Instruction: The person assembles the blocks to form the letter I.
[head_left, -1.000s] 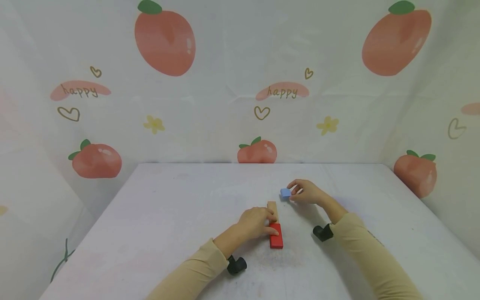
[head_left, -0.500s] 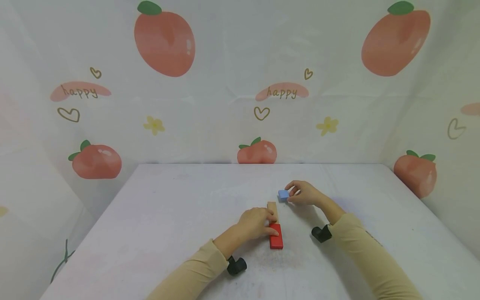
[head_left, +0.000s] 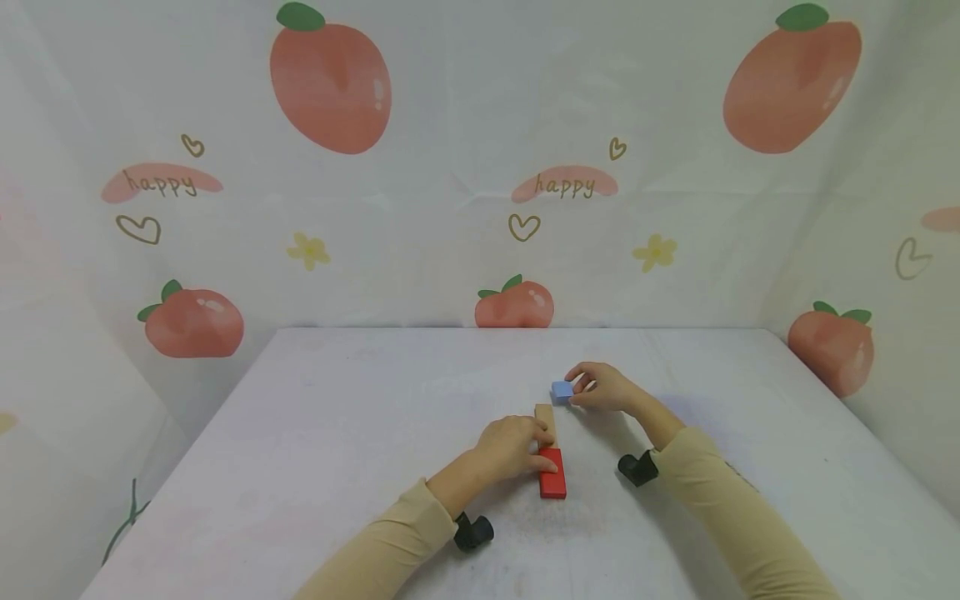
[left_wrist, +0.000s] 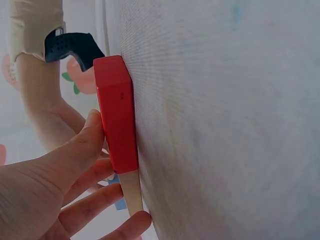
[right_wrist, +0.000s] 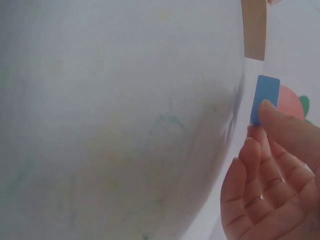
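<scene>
A red block lies on the white table, end to end with a plain wooden block in a row pointing away from me. My left hand rests at this row. Its thumb touches the red block, while the spread fingers reach to the wooden block. Beyond the row's far end, my right hand pinches a small blue block between thumb and fingers. A gap separates the blue block from the wooden block's end. Whether the blue block touches the table I cannot tell.
The white table bears faint stains. Behind it hangs a white cloth with printed fruit, hearts and lettering. Black wrist mounts sit under both sleeves.
My right hand has moved slightly left and toward me with the blue block, closer to the wooden block's far end. The left hand, red block and wooden block stay in place.
</scene>
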